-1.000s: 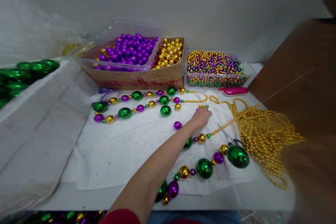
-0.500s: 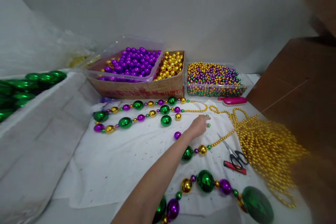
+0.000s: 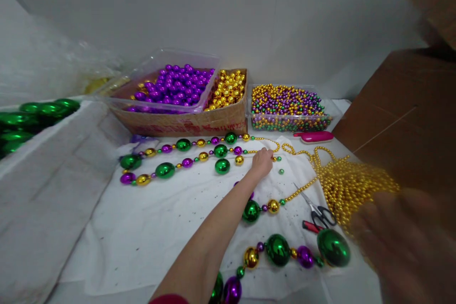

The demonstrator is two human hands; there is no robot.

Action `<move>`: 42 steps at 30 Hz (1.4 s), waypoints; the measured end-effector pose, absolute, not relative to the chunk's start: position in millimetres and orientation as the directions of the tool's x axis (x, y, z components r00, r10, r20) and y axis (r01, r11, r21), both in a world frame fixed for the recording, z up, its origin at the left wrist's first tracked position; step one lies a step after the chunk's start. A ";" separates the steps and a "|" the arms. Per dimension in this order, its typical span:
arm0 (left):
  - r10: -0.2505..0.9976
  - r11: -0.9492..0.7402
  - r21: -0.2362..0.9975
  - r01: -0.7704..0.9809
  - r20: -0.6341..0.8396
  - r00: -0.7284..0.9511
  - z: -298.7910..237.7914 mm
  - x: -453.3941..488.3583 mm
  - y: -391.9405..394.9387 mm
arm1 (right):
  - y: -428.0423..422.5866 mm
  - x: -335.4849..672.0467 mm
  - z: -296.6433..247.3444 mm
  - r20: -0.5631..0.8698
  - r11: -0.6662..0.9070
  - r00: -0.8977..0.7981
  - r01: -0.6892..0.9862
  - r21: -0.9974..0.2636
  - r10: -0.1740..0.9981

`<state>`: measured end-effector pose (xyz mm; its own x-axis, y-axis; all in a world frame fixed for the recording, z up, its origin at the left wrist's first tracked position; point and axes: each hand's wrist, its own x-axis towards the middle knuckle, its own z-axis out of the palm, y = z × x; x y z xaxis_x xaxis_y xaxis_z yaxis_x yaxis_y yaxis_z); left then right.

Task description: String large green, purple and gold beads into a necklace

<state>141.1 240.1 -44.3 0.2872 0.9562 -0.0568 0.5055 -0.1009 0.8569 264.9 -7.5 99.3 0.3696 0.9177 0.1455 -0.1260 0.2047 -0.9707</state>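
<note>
My left hand (image 3: 262, 162) reaches over the white cloth, fingers curled and pressed together beside a few small loose beads (image 3: 279, 158); whatever they pinch is hidden. Left of it rest a loose gold ball (image 3: 239, 160) and a loose green ball (image 3: 222, 166). Below the wrist lies a bead strand with a green ball (image 3: 251, 211), partly covered by the forearm. My right hand (image 3: 388, 232) is a blur at the lower right, near the large green ball (image 3: 334, 247) at the end of a big-bead strand; its fingers cannot be made out.
A finished-looking bead loop (image 3: 165, 170) lies at the back left. Behind stand a tub of purple balls (image 3: 185, 85), gold balls (image 3: 230, 86) and a bin of small mixed beads (image 3: 288, 104). Scissors (image 3: 318, 213), a pink-handled tool (image 3: 317, 137) and gold bead chains (image 3: 342, 185) lie right.
My left hand has drawn back to the left and its fingers have curled in. My right hand has come into view at the lower right. The large green end ball has shifted up and left.
</note>
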 end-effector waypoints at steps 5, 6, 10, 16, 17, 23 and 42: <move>0.942 0.137 0.979 0.148 -0.175 0.286 -33.1 124.8 229.6 | 11.8 257.2 77.8 -0.003 0.020 0.378 -0.055 -0.998 0.926; 0.932 0.189 0.980 0.055 -0.197 0.303 -29.1 116.4 223.6 | 12.7 255.5 70.4 -0.028 -0.042 0.357 0.030 -0.999 0.934; 0.902 0.349 0.893 -0.286 -0.237 0.361 -14.6 77.7 188.9 | 6.2 244.3 44.5 -0.071 -0.165 0.276 0.335 -0.927 0.959; 0.877 0.469 0.668 -0.577 -0.277 0.392 -7.2 46.2 149.1 | -11.8 232.0 32.0 -0.082 -0.143 0.149 0.462 -0.875 0.985; 0.875 0.478 0.638 -0.605 -0.280 0.396 -6.6 44.7 146.7 | -14.4 231.3 31.2 -0.089 -0.139 0.127 0.465 -0.874 0.988; 0.882 0.470 0.541 -0.698 -0.267 0.388 -2.4 42.8 143.9 | -23.3 226.9 26.5 -0.089 -0.146 0.144 0.459 -0.876 0.986; 0.920 0.393 0.582 -0.712 -0.238 0.312 -1.8 43.8 138.2 | -22.6 222.7 24.6 -0.089 -0.147 0.138 0.509 -0.848 0.986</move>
<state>43.8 138.2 -1.8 0.3123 0.9196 -0.2384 -0.7124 0.3927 0.5816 222.7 -22.6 24.6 0.1378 0.9865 -0.0887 0.5085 -0.1473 -0.8484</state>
